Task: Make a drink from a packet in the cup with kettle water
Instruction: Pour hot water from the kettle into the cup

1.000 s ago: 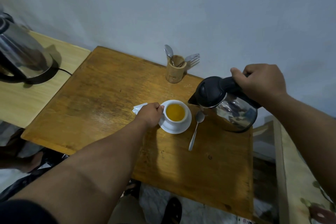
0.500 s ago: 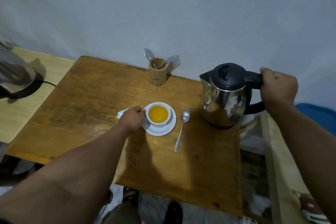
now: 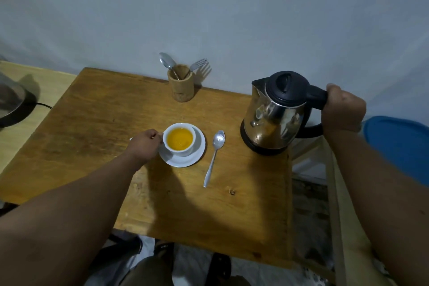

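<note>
A white cup [image 3: 185, 150] full of orange drink stands on a white saucer [image 3: 195, 159] in the middle of the wooden table [image 3: 92, 123]. My left hand [image 3: 146, 145] grips the cup's handle from the left and covers most of a white packet beneath it. A steel kettle [image 3: 275, 118] with a black lid stands upright at the table's right edge. My right hand [image 3: 342, 109] is closed around its black handle. A metal spoon [image 3: 214, 157] lies on the table between saucer and kettle.
A bamboo holder [image 3: 181, 86] with a spoon and a fork stands at the back by the wall. A second kettle on its base [image 3: 11, 104] sits on a paler table at far left. A blue object [image 3: 399, 146] lies at right. Feet and floor show below the front edge.
The kettle went from tilted beside the cup to upright, moved right and now rests on the table's right edge. My left hand has stayed on the cup handle.
</note>
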